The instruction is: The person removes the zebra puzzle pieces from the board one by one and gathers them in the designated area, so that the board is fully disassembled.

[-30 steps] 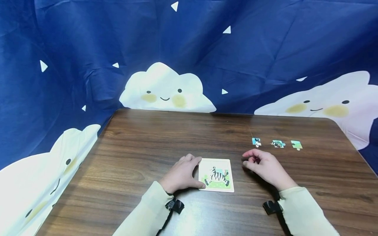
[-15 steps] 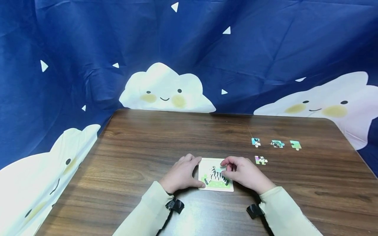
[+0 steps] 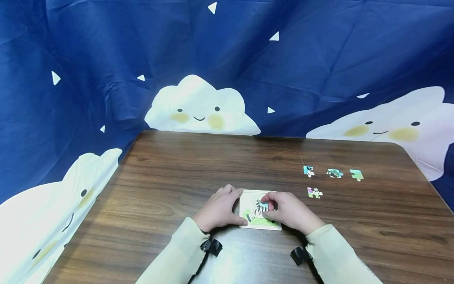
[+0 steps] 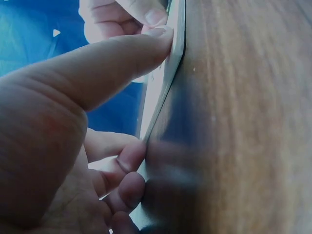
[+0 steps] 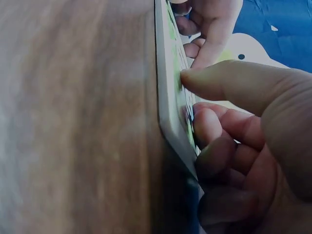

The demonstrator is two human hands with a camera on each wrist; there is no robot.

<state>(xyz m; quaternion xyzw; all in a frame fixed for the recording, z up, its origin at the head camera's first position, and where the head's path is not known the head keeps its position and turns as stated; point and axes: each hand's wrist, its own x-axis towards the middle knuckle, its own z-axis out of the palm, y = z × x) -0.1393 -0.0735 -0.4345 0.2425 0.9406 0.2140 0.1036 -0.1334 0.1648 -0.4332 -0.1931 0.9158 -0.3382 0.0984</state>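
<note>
A square puzzle board (image 3: 248,196) with a zebra picture on green lies on the brown table. My left hand (image 3: 219,209) holds its left side, thumb at the near corner and fingers at the far one. In the left wrist view the thumb presses on the board's edge (image 4: 161,83). Over the picture's right part, my right hand (image 3: 289,211) has its thumb and index finger spread across a puzzle piece (image 3: 262,212) of the zebra's striped body. The right wrist view shows the thumb on the board's face and the other fingers curled. The hand hides the picture's right end.
Right of the board lie loose puzzle pieces: a purple and green one (image 3: 314,193), a blue one (image 3: 308,171), a blue-green one (image 3: 334,173) and a green one (image 3: 356,174). A blue cloth (image 3: 227,47) with clouds hangs behind the table (image 3: 170,169).
My right hand has moved left from beside the loose pieces onto the board, uncovering the purple and green piece on the table. The left hand keeps its hold.
</note>
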